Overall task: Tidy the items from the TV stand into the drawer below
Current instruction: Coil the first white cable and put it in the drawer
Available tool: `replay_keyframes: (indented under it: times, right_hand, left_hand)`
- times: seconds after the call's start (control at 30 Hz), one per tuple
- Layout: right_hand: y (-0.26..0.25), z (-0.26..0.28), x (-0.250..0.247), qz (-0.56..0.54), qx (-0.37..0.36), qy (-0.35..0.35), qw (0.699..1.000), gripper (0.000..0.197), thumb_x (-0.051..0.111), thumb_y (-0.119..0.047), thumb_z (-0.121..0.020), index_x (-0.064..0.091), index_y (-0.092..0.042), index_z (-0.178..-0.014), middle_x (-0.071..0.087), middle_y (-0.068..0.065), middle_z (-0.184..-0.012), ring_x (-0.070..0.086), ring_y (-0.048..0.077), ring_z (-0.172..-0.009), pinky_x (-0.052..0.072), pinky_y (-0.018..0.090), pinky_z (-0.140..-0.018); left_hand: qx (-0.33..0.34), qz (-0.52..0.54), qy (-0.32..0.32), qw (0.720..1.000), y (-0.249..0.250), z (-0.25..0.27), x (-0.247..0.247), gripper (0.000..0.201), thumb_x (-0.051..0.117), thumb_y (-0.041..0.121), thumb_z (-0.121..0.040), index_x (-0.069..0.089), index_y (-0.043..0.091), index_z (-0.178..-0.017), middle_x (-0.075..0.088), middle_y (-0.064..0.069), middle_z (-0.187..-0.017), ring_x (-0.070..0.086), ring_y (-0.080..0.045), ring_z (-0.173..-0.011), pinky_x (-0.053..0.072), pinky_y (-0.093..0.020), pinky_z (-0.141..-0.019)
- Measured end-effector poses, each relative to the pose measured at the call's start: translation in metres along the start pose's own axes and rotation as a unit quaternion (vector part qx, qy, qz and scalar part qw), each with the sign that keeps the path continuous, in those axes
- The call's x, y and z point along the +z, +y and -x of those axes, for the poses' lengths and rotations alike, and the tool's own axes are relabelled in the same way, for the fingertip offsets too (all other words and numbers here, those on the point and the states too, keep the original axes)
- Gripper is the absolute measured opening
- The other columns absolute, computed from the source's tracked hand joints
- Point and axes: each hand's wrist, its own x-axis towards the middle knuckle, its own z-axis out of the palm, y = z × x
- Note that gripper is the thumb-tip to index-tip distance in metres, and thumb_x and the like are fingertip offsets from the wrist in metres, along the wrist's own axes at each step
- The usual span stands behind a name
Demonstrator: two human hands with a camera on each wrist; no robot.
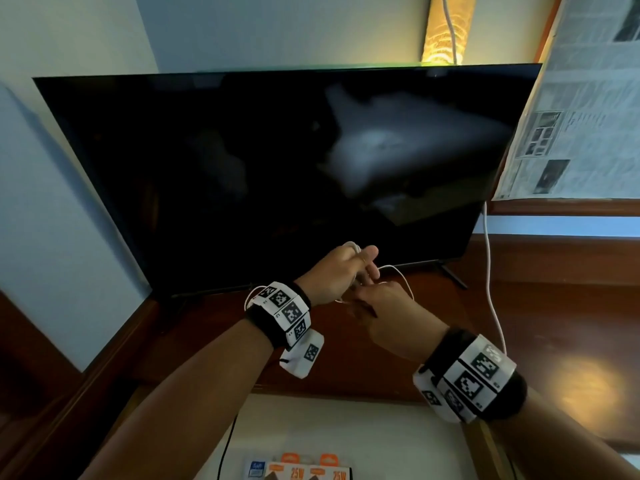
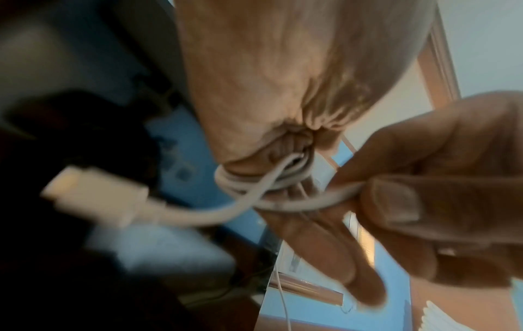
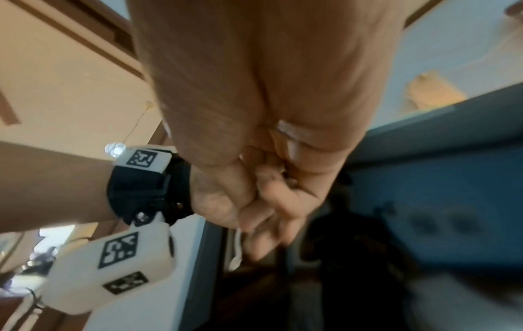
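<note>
We see both hands raised together in front of the TV [image 1: 277, 168], above the stand [image 1: 381, 358]. The left hand [image 1: 332, 275] has a white cable [image 2: 249, 183] wound in several turns around its fingers [image 2: 325, 246], so the coil sits on this hand, not on the stand and not in the drawer [image 1: 346, 420]. The fingers themselves are rather straight, pointing away from the wrist, and the turns lie close to their base. From the coil one short end hangs free, and its white plug [image 2: 93, 201] is just beside the hand, blurred in the left wrist view.

The right hand [image 1: 391, 313] touches the left one from below. Its thumb [image 2: 393, 199] and one finger pinch the cable just beside the coil, and its other fingers are curled in. In the head view a thin loop of the same cable rises between the two hands and bends to the right of them.

Below the hands the drawer stands open, with a pale bottom. At its near edge lie two orange and white boxes [image 1: 311, 471] marked 25W and a small blue and white pack [image 1: 256, 469], and a black wire [image 1: 227, 445] runs beside them. A second white cord [image 1: 490, 289] hangs down to the right of the hands, well apart from them.
</note>
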Motion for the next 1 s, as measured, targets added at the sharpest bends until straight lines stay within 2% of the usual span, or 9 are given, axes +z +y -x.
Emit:
replay_keyframes:
  times: [0.1, 0.2, 0.3, 0.4, 0.53, 0.63, 0.73, 0.83, 1.0]
  right_hand:
    - [0.003, 0.0, -0.014, 0.059, -0.093, 0.059, 0.992, 0.026, 0.049, -0.012, -0.101, 0.075, -0.016, -0.099, 0.071, -0.004, -0.096, 0.066, 0.006, -0.087, 0.058, 0.026, -0.08]
    - [0.015, 0.002, -0.017, 0.1, -0.159, 0.148, 0.971, 0.024, 0.054, -0.011, -0.096, 0.078, -0.012, -0.099, 0.063, 0.007, -0.11, 0.061, 0.021, -0.099, 0.056, 0.033, -0.08]
    - [0.024, 0.006, -0.01, 0.046, -0.184, 0.194, 0.962, 0.016, 0.065, -0.011, -0.095, 0.078, -0.015, -0.104, 0.054, 0.012, -0.134, 0.063, 0.026, -0.107, 0.057, 0.032, -0.085]
    - [0.027, 0.005, -0.005, 0.028, -0.182, 0.224, 0.957, 0.016, 0.061, -0.012, -0.098, 0.075, -0.009, -0.104, 0.058, 0.012, -0.13, 0.068, 0.022, -0.091, 0.059, 0.033, -0.072]
    - [0.031, 0.002, -0.001, 0.005, -0.125, 0.313, 0.941, 0.009, 0.063, -0.001, -0.096, 0.071, -0.004, -0.096, 0.061, 0.007, -0.105, 0.062, 0.015, -0.079, 0.055, 0.031, -0.066]
    - [0.033, 0.0, -0.005, -0.065, -0.04, 0.393, 0.916, 0.01, 0.067, 0.0, -0.093, 0.069, -0.008, -0.088, 0.065, -0.001, -0.088, 0.062, 0.01, -0.074, 0.052, 0.032, -0.064]
    - [0.027, 0.001, -0.01, -0.155, 0.015, 0.376, 0.913, 0.013, 0.067, -0.004, -0.095, 0.072, -0.012, -0.087, 0.069, -0.005, -0.082, 0.067, 0.012, -0.074, 0.055, 0.031, -0.064]
    - [0.029, 0.001, -0.016, -0.184, 0.006, 0.322, 0.929, 0.013, 0.065, -0.003, -0.096, 0.072, -0.012, -0.091, 0.066, -0.004, -0.092, 0.065, 0.013, -0.084, 0.055, 0.025, -0.07]
    - [0.047, -0.008, -0.025, 0.07, -0.039, 0.273, 0.959, 0.02, 0.069, -0.007, -0.094, 0.077, -0.023, -0.1, 0.056, -0.008, -0.105, 0.047, 0.015, -0.101, 0.04, 0.034, -0.088]
  left_hand:
    - [-0.015, -0.04, -0.109, 0.993, 0.012, 0.004, 0.0, 0.082, 0.02, 0.058, -0.107, 0.063, -0.004, -0.076, 0.064, -0.01, -0.055, 0.062, -0.018, -0.044, 0.052, -0.03, -0.049]
    - [-0.008, -0.016, -0.121, 0.992, 0.017, 0.006, -0.003, 0.098, 0.007, 0.069, -0.102, 0.057, -0.003, -0.058, 0.051, -0.018, -0.05, 0.054, -0.027, -0.043, 0.049, -0.031, -0.049]
    - [-0.063, 0.076, -0.222, 0.97, 0.016, 0.0, -0.007, 0.107, 0.005, 0.091, -0.082, 0.051, -0.002, -0.056, 0.04, -0.013, -0.043, 0.048, -0.028, -0.049, 0.054, -0.039, -0.059]
    - [-0.103, 0.163, -0.302, 0.934, 0.018, -0.003, -0.007, 0.105, -0.003, 0.091, -0.079, 0.05, 0.002, -0.067, 0.035, -0.007, -0.039, 0.039, -0.022, -0.04, 0.058, -0.038, -0.06]
    - [-0.086, 0.176, -0.198, 0.96, 0.015, -0.005, -0.008, 0.096, 0.016, 0.09, -0.087, 0.049, 0.003, -0.06, 0.045, -0.008, -0.046, 0.043, -0.023, -0.045, 0.047, -0.034, -0.059]
    - [-0.006, 0.189, -0.111, 0.976, 0.003, 0.0, -0.003, 0.068, 0.041, 0.058, -0.103, 0.067, 0.0, -0.08, 0.048, -0.004, -0.056, 0.047, -0.026, -0.058, 0.043, -0.036, -0.065]
    - [0.064, 0.16, -0.075, 0.982, -0.008, 0.008, 0.004, 0.039, 0.044, 0.028, -0.11, 0.067, -0.002, -0.099, 0.052, -0.002, -0.064, 0.052, -0.02, -0.065, 0.044, -0.031, -0.066]
    - [0.073, 0.104, -0.073, 0.989, -0.005, 0.012, 0.002, 0.038, 0.042, 0.027, -0.111, 0.064, 0.001, -0.094, 0.055, -0.011, -0.069, 0.053, -0.015, -0.061, 0.042, -0.025, -0.06]
    - [0.07, 0.125, -0.104, 0.984, 0.002, 0.019, -0.008, 0.037, 0.04, 0.024, -0.112, 0.056, 0.008, -0.081, 0.047, -0.001, -0.059, 0.049, -0.016, -0.057, 0.042, -0.023, -0.058]
